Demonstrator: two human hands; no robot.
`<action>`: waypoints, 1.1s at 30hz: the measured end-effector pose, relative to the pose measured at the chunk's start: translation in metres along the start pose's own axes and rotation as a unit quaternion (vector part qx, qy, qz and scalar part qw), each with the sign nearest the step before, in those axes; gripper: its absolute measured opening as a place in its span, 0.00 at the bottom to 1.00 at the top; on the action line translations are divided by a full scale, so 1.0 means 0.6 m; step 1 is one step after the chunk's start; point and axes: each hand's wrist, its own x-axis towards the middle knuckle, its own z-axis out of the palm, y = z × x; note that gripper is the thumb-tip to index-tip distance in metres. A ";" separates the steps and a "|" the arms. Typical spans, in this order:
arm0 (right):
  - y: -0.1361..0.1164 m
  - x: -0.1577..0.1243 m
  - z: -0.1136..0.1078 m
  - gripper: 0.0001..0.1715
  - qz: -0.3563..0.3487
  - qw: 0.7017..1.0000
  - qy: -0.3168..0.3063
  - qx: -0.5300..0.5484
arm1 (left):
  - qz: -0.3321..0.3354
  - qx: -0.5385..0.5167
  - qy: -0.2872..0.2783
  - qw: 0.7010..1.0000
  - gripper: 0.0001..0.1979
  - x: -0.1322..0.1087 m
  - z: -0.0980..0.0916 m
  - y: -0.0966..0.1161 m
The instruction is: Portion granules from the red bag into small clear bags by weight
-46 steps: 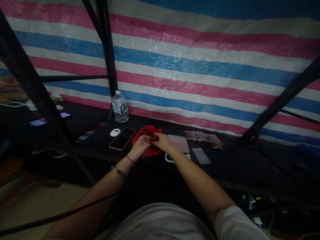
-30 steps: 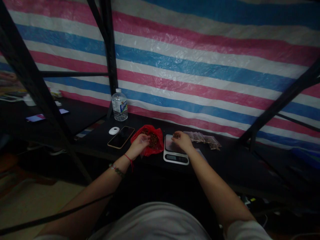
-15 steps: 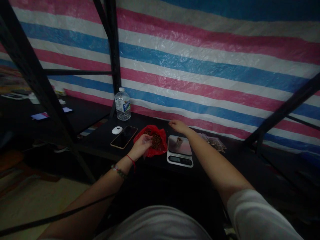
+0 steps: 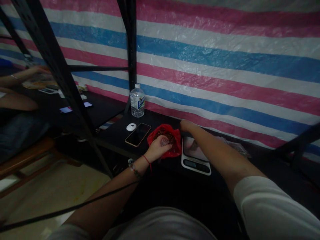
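Note:
A red plastic bag [image 4: 177, 146] lies open on the black table, full of small brown pieces [image 4: 168, 130]. Over its opening is my left hand [image 4: 160, 146], its fingers closed around a small clear plastic bag [image 4: 164, 142]. My right hand [image 4: 186, 126] is bent down at the far right rim of the red bag, behind the kitchen scale [image 4: 196, 166]; its fingers are hidden. The right forearm passes over the scale's right part, and a brownish reflection shows on the shiny plate.
A phone [image 4: 138, 134], a white round case [image 4: 131, 127] and a clear bottle [image 4: 137, 101] stand left of the red bag. Clear packets [image 4: 236, 146] lie beyond my right forearm. Black metal posts [image 4: 132, 50] frame the table; another person's arm [image 4: 21, 75] shows far left.
The view has swung left, bringing another person's arm into sight. My right hand has dropped from above the scale's far edge to the red bag's rim. The left stays over the bag.

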 end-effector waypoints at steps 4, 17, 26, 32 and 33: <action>0.022 0.001 -0.055 0.10 0.017 1.000 -0.009 -0.024 | -0.018 -0.077 0.027 0.996 0.16 0.003 -0.001 -0.006; -0.109 -0.125 -0.058 0.06 -0.145 0.983 0.007 0.112 | 0.025 -0.029 0.033 0.999 0.16 -0.004 0.006 -0.009; -0.115 -0.305 -0.020 0.09 -0.150 0.915 0.012 0.375 | 0.192 0.332 -0.042 0.922 0.12 -0.073 0.021 0.073; -0.101 -0.349 0.015 0.06 -0.068 0.881 -0.017 0.468 | 0.276 0.334 -0.124 0.893 0.22 -0.099 0.035 0.089; -0.096 -0.354 0.014 0.06 -0.064 0.877 -0.013 0.476 | 0.275 0.300 -0.132 0.904 0.26 -0.096 0.033 0.086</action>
